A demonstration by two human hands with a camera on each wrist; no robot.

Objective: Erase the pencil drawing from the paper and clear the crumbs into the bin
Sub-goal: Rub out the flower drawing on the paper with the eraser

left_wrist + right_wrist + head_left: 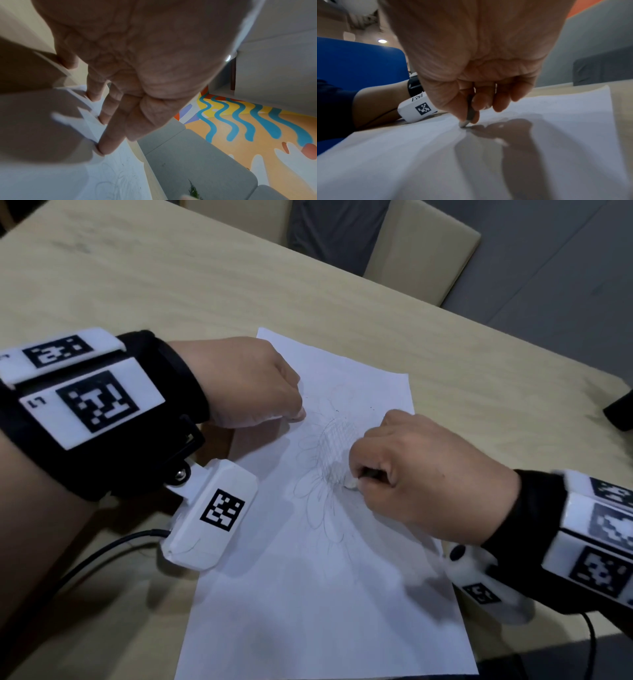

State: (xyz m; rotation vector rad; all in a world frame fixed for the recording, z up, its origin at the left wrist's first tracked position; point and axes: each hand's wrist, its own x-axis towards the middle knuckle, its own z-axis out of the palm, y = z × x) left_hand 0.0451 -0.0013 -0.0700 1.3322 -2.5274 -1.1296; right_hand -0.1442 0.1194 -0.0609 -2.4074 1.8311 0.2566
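A white paper (308,594) lies on the wooden table (137,285) with a faint pencil flower drawing (325,460) at its middle. My right hand (394,470) pinches a small eraser (351,483) whose pale tip presses on the shaded centre of the flower. In the right wrist view the eraser (469,112) stands nearly upright between thumb and forefinger, tip down on the paper (402,155). My left hand (267,398) holds nothing and presses its fingertips (104,147) on the paper's upper left part (120,175). A few dark specks (337,409) lie above the drawing. No bin is in view.
Beige chairs (421,251) stand beyond the table's far edge. A dark object (620,412) sits at the table's right edge. Black cables (102,553) trail from both wrist cameras along the near edge.
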